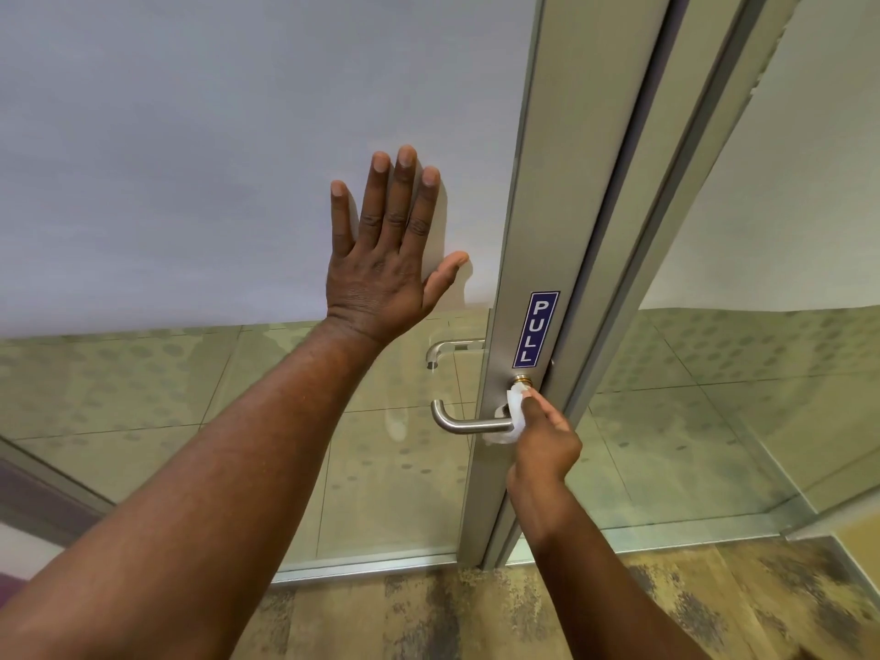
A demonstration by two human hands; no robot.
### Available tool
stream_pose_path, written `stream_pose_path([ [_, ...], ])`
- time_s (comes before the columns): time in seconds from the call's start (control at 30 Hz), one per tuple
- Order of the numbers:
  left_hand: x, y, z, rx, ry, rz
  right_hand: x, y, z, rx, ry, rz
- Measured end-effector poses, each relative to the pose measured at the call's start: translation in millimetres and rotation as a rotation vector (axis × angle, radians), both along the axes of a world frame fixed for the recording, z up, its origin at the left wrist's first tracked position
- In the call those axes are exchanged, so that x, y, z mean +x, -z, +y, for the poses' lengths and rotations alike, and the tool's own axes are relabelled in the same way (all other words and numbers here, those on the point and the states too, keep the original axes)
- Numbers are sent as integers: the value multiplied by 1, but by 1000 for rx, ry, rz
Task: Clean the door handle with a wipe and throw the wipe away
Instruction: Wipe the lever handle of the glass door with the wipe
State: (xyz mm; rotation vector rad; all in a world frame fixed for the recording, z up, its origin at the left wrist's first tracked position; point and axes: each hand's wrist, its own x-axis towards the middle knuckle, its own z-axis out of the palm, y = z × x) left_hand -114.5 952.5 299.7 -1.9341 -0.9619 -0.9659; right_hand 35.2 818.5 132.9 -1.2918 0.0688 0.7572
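A brushed-metal lever door handle (464, 423) sticks out to the left from the grey metal door frame (538, 231). My right hand (543, 445) holds a white wipe (513, 412) pressed against the handle's base, just below the brass lock cylinder (522, 378). My left hand (388, 254) lies flat with fingers spread on the frosted part of the glass door (190, 159), above and left of the handle. Part of the wipe is hidden under my fingers.
A blue PULL sign (535, 330) sits on the frame above the lock. A second handle (447, 350) shows through the clear lower glass. A fixed glass panel (762, 373) stands at the right. Patterned carpet (476, 612) covers the floor below.
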Motion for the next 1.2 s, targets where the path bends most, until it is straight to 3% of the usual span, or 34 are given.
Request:
stream_pose_path([
  [0.27,-1,-2,-1,4,-33,8,-6,-5,-6,197,46,333],
  [0.53,-2,0,-1,-3,-35,2,-11,-5,-14,380,-43,503],
  [1.2,-2,0,1,-5,4,-1,-65,0,-42,223,-194,413],
])
